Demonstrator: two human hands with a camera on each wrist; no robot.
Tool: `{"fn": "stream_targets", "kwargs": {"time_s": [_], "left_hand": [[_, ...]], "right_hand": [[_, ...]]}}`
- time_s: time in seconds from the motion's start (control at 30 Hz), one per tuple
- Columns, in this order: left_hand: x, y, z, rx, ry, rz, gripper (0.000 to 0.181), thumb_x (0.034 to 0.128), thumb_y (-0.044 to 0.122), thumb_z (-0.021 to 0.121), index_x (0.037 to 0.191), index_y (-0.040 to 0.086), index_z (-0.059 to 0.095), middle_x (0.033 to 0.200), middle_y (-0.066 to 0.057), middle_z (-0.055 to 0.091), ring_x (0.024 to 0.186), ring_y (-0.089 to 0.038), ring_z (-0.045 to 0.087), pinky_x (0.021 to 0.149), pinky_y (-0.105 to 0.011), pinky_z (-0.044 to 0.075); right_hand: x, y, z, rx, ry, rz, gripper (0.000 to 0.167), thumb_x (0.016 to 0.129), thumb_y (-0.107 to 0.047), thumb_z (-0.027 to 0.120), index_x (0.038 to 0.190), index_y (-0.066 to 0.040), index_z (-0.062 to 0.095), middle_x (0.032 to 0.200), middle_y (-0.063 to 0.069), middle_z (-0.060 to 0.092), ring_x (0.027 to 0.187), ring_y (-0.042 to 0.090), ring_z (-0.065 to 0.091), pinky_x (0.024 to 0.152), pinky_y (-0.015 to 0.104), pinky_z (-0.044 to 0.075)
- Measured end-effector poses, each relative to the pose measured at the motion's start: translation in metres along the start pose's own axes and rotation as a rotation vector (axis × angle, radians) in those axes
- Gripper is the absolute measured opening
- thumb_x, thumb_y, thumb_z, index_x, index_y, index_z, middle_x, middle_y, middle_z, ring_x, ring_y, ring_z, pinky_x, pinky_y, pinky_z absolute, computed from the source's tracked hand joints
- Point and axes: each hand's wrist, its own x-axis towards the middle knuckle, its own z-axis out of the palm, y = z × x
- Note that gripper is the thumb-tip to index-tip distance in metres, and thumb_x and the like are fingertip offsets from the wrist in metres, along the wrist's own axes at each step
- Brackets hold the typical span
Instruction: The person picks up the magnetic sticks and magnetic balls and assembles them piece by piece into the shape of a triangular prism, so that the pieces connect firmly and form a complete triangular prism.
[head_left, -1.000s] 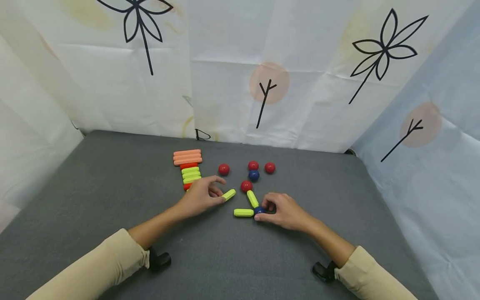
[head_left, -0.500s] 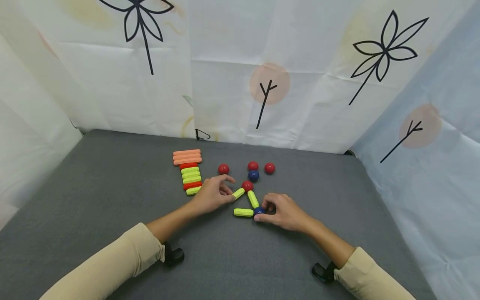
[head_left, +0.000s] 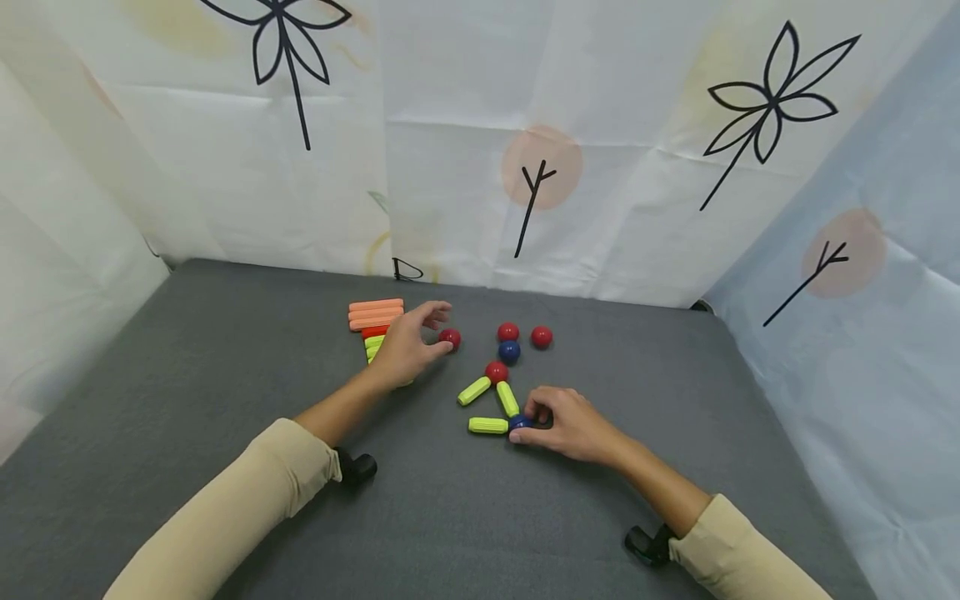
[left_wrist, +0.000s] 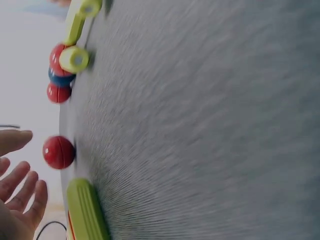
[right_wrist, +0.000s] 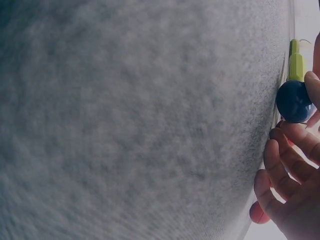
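Yellow-green rod (head_left: 474,391), lying mid-table (head_left: 450,517), has its long axis slanting from the nearest red ball (head_left: 497,372) toward the near left. Second rod (head_left: 507,399) runs from that ball to the blue ball (right_wrist: 294,101), which the right hand (head_left: 570,423) pinches between thumb and fingers. Third rod (head_left: 487,426) lies crosswise, pointing left from the blue ball. Half a second earlier the left hand (head_left: 405,350) held the slanted rod; it is now at the lone red ball (head_left: 450,338), fingers spread, contact unclear.
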Motion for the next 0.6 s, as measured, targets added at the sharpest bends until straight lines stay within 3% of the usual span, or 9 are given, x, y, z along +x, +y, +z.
{"fn": "stream_targets", "kwargs": {"time_s": [0.17, 0.37, 0.6], "left_hand": [[0.011, -0.008, -0.001, 0.074, -0.078, -0.026, 0.067, 0.0875, 0.003, 0.075, 0.147, 0.001, 0.044, 0.137, -0.022, 0.057, 0.124, -0.039, 0.054, 0.101, -0.052, 0.045], [0.013, -0.010, 0.000, 0.140, -0.123, -0.054, 0.057, 0.0888, 0.004, 0.074, 0.141, 0.002, 0.052, 0.125, -0.017, 0.066, 0.112, -0.031, 0.065, 0.095, -0.048, 0.051], [0.003, -0.013, -0.003, 0.153, -0.151, -0.001, 0.053, 0.0886, 0.006, 0.075, 0.137, 0.002, 0.055, 0.120, -0.015, 0.067, 0.107, -0.029, 0.066, 0.093, -0.047, 0.051]], "right_hand": [[0.000, 0.001, 0.000, -0.002, -0.004, 0.001, 0.029, 0.084, -0.039, 0.079, 0.087, -0.016, 0.063, 0.080, -0.004, 0.058, 0.073, 0.011, 0.053, 0.062, 0.023, 0.044], [0.001, 0.002, 0.001, 0.005, -0.010, -0.011, 0.030, 0.085, -0.041, 0.078, 0.088, -0.015, 0.064, 0.080, -0.004, 0.057, 0.073, 0.011, 0.053, 0.062, 0.023, 0.043], [0.000, 0.002, 0.000, 0.005, -0.008, -0.012, 0.029, 0.085, -0.041, 0.079, 0.088, -0.015, 0.063, 0.079, -0.005, 0.057, 0.073, 0.012, 0.054, 0.062, 0.023, 0.043]]}}
